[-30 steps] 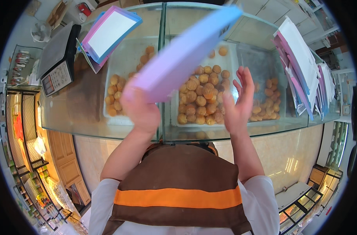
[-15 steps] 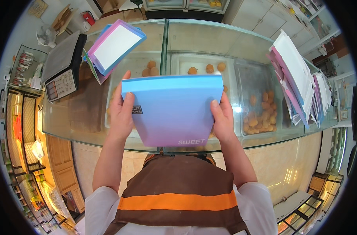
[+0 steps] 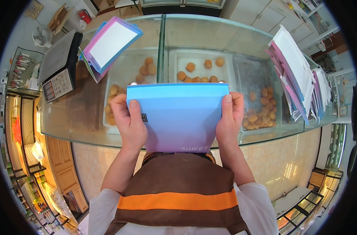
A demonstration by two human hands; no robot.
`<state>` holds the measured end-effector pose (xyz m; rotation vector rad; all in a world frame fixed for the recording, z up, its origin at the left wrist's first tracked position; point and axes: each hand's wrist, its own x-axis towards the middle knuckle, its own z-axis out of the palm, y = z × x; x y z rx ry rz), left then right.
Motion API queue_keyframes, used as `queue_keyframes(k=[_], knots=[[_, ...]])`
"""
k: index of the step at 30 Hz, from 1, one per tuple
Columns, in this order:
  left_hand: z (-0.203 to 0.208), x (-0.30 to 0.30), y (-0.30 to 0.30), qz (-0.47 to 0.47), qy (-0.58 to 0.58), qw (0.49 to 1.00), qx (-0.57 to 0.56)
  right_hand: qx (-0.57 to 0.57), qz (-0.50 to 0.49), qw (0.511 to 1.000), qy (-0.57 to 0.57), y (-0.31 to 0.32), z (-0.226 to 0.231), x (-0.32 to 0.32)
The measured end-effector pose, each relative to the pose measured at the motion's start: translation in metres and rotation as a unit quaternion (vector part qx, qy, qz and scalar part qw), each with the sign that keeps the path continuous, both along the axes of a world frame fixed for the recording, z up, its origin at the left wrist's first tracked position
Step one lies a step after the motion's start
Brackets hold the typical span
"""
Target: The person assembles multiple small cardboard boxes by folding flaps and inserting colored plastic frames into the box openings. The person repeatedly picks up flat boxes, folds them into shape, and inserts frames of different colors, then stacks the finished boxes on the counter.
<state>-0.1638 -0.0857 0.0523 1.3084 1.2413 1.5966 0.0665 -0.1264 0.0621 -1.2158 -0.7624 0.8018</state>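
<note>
A flat cardboard gift box (image 3: 178,117), shading from blue to pink-purple, is held up in front of my apron. My left hand (image 3: 132,119) grips its left edge, thumb on the front face and fingers bent behind. On the right edge, my right hand (image 3: 230,117) pinches the box the same way, near the upper corner. The box's lower end is close to my apron and the counter's near edge. What lies on its far side is hidden from me.
Under the glass counter (image 3: 202,33) sit trays of round brown pastries (image 3: 260,113). At left are a scale (image 3: 59,84) and stacked pink-and-blue box pieces (image 3: 112,43). Folded cardboard sheets (image 3: 292,74) lean at the right.
The box has come lower and a little right, toward my body, and tilts more steeply. Both hands have moved with it, their fingers more curled at its upper corners.
</note>
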Motion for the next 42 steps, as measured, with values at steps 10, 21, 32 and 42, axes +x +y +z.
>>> queue_keyframes(k=[10,21,32,42], knots=[[0.031,-0.015,-0.009,-0.069,-0.184,0.956,-0.217,-0.119,-0.003,0.976,0.181,-0.009,0.028,0.005],[0.058,-0.035,0.002,-0.233,-0.189,0.945,-0.130,-0.002,0.211,0.962,0.173,-0.018,0.033,0.042],[-0.016,-0.067,-0.010,-0.543,0.455,0.706,0.013,-0.060,0.481,0.740,-0.466,-0.036,0.002,0.083],[-0.026,-0.059,-0.005,-0.479,0.481,0.733,0.024,-0.080,0.385,0.739,-0.547,-0.036,-0.050,0.069]])
